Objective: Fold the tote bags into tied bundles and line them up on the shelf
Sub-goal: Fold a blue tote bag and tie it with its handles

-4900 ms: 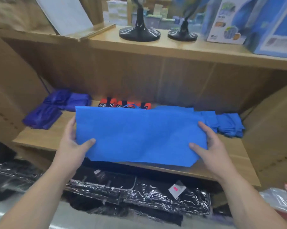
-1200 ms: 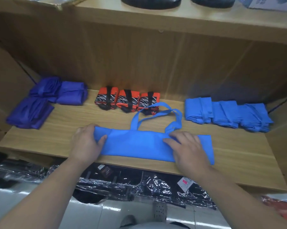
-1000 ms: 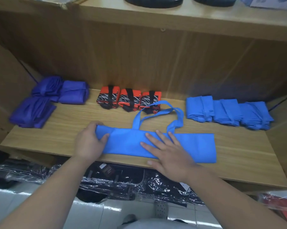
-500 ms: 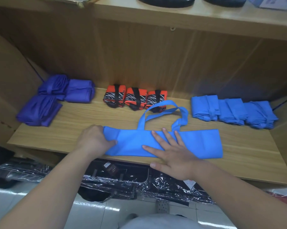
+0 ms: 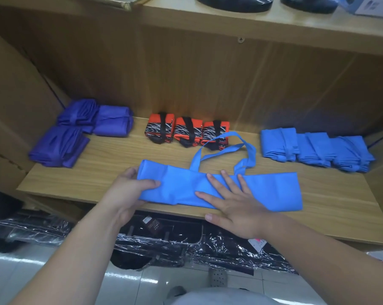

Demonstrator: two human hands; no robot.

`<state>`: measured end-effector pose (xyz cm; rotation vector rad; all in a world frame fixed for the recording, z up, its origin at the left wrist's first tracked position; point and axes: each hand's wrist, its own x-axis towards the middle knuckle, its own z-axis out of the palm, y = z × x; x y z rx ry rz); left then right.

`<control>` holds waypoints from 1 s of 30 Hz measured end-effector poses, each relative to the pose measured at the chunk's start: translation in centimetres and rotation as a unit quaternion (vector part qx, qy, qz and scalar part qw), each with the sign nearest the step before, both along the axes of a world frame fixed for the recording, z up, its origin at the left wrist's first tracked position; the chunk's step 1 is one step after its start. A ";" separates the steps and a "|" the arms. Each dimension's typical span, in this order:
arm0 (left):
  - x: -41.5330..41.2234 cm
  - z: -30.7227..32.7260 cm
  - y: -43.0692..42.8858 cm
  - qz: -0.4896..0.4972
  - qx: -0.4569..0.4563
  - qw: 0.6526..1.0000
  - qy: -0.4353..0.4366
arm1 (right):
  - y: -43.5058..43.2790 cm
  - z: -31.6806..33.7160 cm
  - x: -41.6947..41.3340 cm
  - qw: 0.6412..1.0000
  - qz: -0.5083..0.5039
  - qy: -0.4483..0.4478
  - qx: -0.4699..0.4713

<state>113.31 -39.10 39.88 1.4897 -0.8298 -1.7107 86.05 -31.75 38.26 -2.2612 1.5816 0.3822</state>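
Blue tote bag (image 5: 263,190) is pinned flat mid-strip by the splayed right hand (image 5: 236,208); its end is gripped by the left hand (image 5: 128,190) (presumably for folding inward).

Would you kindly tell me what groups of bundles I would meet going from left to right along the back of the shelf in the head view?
Purple bundles → orange-and-black bundles → light blue bundles. The folded blue tote bag in front spans the middle, so it is left out.
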 end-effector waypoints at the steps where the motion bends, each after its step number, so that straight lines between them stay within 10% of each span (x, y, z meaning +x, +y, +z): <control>1: 0.1 0.0 0.0 0.025 0.006 0.999 0.025 | -0.1 0.0 0.2 1.000 -0.002 0.000 0.001; 8: -1.2 1.0 0.5 0.184 -0.071 0.979 0.049 | -0.8 -0.1 2.5 1.000 -0.023 -0.004 0.000; 15: -3.8 2.9 0.8 0.134 -0.201 0.969 -0.043 | -2.2 -0.8 5.4 0.998 -0.041 -0.038 -0.027; 20: -3.3 2.9 -1.7 0.301 -0.175 0.935 -0.063 | -0.3 -1.3 3.5 0.994 0.002 -0.052 -0.100; 30: -3.4 2.5 -2.6 0.339 -0.138 0.927 -0.085 | -0.6 -0.7 3.7 0.999 -0.006 -0.029 -0.042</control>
